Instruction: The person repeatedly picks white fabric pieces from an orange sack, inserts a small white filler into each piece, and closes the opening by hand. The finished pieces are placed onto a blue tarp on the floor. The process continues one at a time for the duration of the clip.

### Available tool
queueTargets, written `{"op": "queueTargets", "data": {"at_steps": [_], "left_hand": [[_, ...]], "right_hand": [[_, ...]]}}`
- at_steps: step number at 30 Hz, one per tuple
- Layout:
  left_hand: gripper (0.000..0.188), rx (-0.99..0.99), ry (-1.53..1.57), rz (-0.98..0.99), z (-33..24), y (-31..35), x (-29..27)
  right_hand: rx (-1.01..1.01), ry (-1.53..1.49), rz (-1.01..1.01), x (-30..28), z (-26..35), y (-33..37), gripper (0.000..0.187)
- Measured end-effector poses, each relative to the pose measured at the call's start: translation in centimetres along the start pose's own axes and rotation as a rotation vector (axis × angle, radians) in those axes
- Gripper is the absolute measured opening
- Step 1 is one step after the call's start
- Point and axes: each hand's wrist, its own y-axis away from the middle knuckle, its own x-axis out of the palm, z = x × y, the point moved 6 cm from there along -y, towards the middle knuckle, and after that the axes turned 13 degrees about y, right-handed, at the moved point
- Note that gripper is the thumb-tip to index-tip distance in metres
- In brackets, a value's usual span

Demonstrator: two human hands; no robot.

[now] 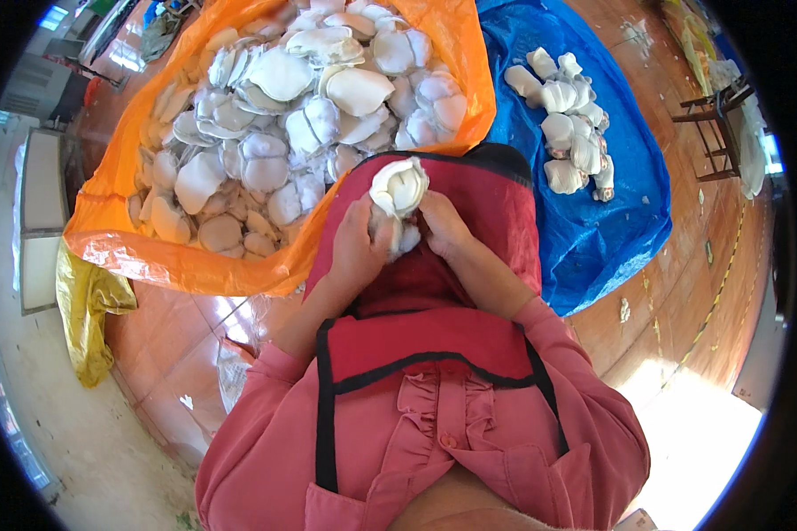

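Note:
A white, rounded, layered fabric piece (400, 186) with fluffy edges is held above my lap, over the red apron (496, 212). My left hand (363, 239) is closed on its lower left side, thumb toward the middle. From the right, my right hand (445, 226) pinches its lower right edge. A greyish-white fluffy part (406, 239) hangs between the hands; what exactly the fingertips grip there is partly hidden. Many similar white rounded pieces (279, 75), some in tied bundles, fill the orange sheet sack (195, 276) at my front left.
To the front right spreads a blue tarp (611, 239) with a pile of white stuffed pieces (576, 128). A wooden stool (726, 133) stands at the far right. Yellow plastic sheeting (88, 310) lies by the left wall. White scraps dot the reddish tiled floor (682, 292).

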Motion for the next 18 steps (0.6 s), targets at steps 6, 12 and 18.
{"op": "queueTargets", "data": {"at_steps": [6,12,18], "left_hand": [[0.049,-0.144,-0.057,-0.042,0.9,-0.2,-1.1],[0.042,-0.231,-0.101,-0.132,2.2,0.3,-1.8],[0.041,-0.403,-0.082,-0.14,2.5,0.5,-1.0]], "right_hand": [[-0.055,0.007,0.068,0.1,-2.2,-0.1,0.021],[-0.069,-0.081,0.283,1.9,-0.2,1.0,0.036],[-0.032,0.01,0.144,1.4,-1.6,0.3,0.026]]}}
